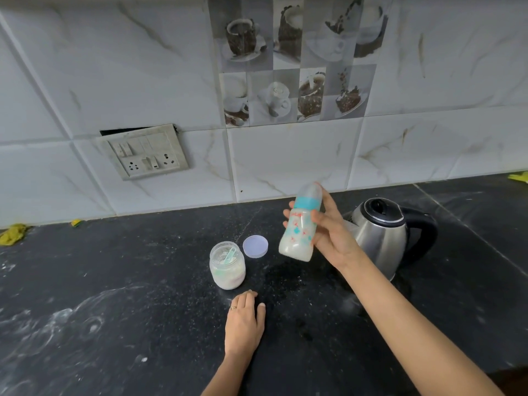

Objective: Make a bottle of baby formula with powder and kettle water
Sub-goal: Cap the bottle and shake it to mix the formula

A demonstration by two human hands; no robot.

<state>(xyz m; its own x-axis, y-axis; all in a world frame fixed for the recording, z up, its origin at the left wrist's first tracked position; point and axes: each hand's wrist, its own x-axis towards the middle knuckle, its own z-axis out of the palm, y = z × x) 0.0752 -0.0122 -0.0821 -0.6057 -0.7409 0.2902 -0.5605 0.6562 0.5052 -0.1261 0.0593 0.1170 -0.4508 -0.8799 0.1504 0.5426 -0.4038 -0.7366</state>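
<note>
Our right hand [328,232] grips 1 milky baby bottle [300,228] aloft | our left hand [244,324] lies flat, fingers relaxed, on counter [114,281] | powder jar [227,265] uncapped

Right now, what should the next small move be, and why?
Probably the left hand picks up the lid to close the powder jar: the jar stands open, the hand rests free, and the bottle in the right hand already looks mixed.

bottle [298,232] is motion-blurred so its red print is unreadable, right grip [333,235] covers the spout side of the kettle [384,238], scoop [230,255] is only hazy inside the jar [227,270], yellow item [518,177] is cut by the frame's right edge, both forearms [414,324] are cropped at the bottom.
</note>
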